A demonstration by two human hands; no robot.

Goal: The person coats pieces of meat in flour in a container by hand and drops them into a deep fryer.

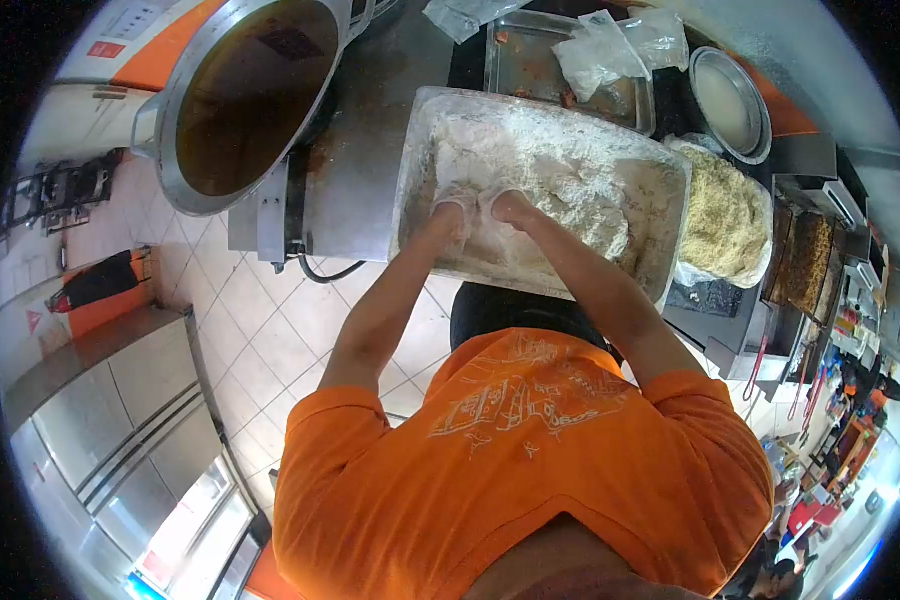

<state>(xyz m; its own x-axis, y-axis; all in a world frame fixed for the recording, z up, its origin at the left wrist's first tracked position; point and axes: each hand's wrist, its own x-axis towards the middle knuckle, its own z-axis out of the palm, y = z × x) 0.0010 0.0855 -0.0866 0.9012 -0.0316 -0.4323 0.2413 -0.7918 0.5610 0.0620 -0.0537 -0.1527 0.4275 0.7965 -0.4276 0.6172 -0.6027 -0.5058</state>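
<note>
Both of my hands are down in a large rectangular tub (658, 235) of white flour (580, 200), near its left side. My left hand (456, 203) is coated in flour, and its fingers are buried or blend into the powder. Close beside it, a small gap away, my right hand (505, 203) is in the flour too, with its fingers hidden the same way. Whether either hand grips anything does not show. Clumpy flour is heaped to the right of my hands, while the powder at the tub's left lies smoother.
A big metal pot of dark brown liquid (240, 110) stands at the left. Behind the tub are a metal tray (520, 65) with plastic bags (605, 60) and a round bowl of pale liquid (725, 105). Yellowish crumbs (720, 215) fill a plastic-lined container at the right.
</note>
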